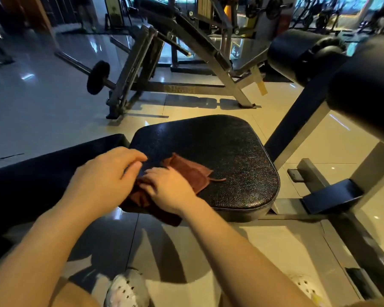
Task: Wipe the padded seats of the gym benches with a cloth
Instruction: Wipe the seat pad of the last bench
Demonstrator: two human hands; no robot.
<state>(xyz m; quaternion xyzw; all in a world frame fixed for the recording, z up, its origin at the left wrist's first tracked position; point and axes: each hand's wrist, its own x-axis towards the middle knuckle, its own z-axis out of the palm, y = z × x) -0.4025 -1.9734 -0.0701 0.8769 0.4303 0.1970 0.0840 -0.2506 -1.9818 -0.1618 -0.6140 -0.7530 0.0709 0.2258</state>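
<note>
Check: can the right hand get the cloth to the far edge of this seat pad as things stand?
Probably yes. The right hand already rests on the cloth, and the seat pad beyond it lies bare up to its far edge. The left hand sits off to the side.
</note>
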